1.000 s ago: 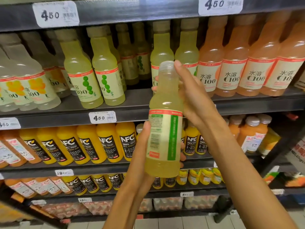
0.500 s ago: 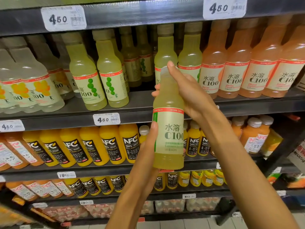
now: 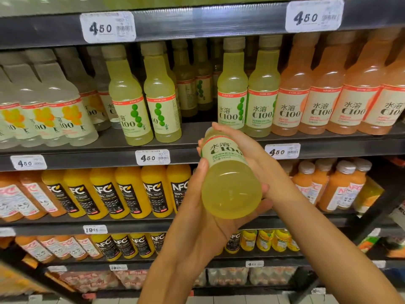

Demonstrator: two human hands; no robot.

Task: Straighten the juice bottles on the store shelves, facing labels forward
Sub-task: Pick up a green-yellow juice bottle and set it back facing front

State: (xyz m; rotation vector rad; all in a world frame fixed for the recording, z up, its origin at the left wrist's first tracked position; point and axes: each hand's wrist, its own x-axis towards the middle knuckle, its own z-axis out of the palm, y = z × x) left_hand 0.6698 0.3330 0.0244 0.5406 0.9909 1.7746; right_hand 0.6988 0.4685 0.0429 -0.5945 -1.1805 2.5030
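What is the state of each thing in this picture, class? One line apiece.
Held bottle: tilted, base toward camera, C100 label up, off the shelf.
Left hand: cups the bottle's base.
Right hand: grips its upper part.
Two green bottles: upright, labels turned aside.
Peach bottles: upright, labels forward.

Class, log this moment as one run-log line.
left hand: grips green bottle base | right hand: holds neck | bottle: tilted, label forward | off shelf

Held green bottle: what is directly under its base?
The left hand cups the held green bottle from below; its fingers curl under the base. The palm contact is covered. The right hand grips near the neck, hiding the cap.
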